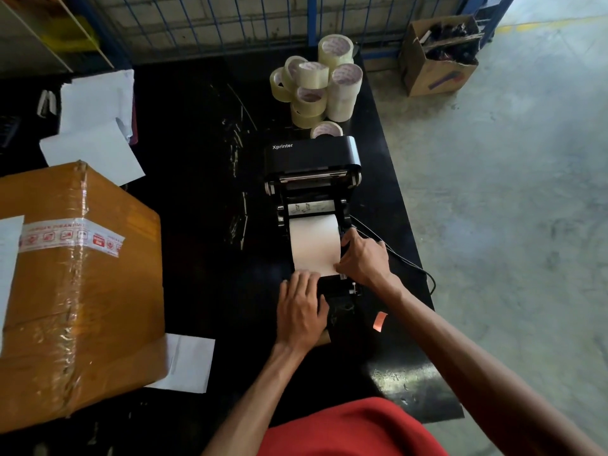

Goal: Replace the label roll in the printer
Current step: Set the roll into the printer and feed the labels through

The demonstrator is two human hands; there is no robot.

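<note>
A black Xprinter label printer (pixel 309 156) stands on the black table (pixel 204 199) with its lid swung up and back. White label paper (pixel 314 243) lies flat across its open bay, running toward me. My left hand (pixel 301 312) rests palm down at the printer's front edge, fingertips on the near end of the paper. My right hand (pixel 363 258) is at the paper's right side, fingers pinching the near right corner and touching the printer's right guide. The roll itself is hidden under the paper.
A pile of clear tape rolls (pixel 317 83) stands behind the printer. A large taped cardboard box (pixel 75 291) fills the left. White sheets (pixel 95 126) lie at left. A cable (pixel 401 258) trails off the right edge. An orange scrap (pixel 379 321) lies near my right arm.
</note>
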